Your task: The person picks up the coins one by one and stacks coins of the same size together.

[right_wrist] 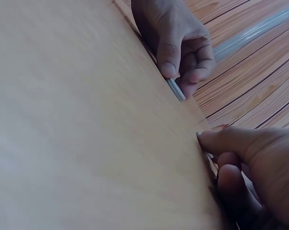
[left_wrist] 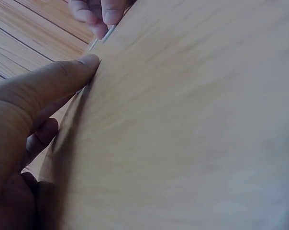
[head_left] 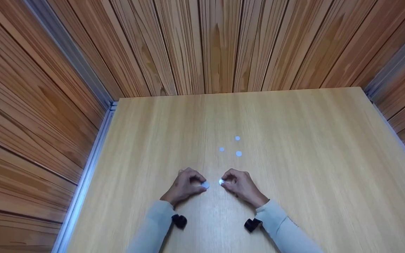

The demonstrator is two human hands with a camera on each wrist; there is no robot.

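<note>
The left hand (head_left: pixel 185 185) and the right hand (head_left: pixel 242 184) are near the middle of the light wood-grain surface (head_left: pixel 146 147), facing each other with a narrow gap between them. The left hand pinches a flat, round, whitish disc (head_left: pixel 205 184) by its edge between thumb and fingertip, the two parted only by the disc's breadth; a line runs along the disc's rim in the right wrist view, and whether it is one piece or two stacked cannot be told. The right hand likewise pinches a small, brightly shining white disc (head_left: pixel 221 181), mostly covered by its thumb and fingertips. Farther off, just right of the gap, three flat, round, bluish-white discs lie apart on the surface: a left one (head_left: pixel 222 149), a near right one (head_left: pixel 238 153) and a far right one (head_left: pixel 237 138). Pale long sleeves (head_left: pixel 153 225) cover both forearms, and a black device shows at each wrist.
</note>
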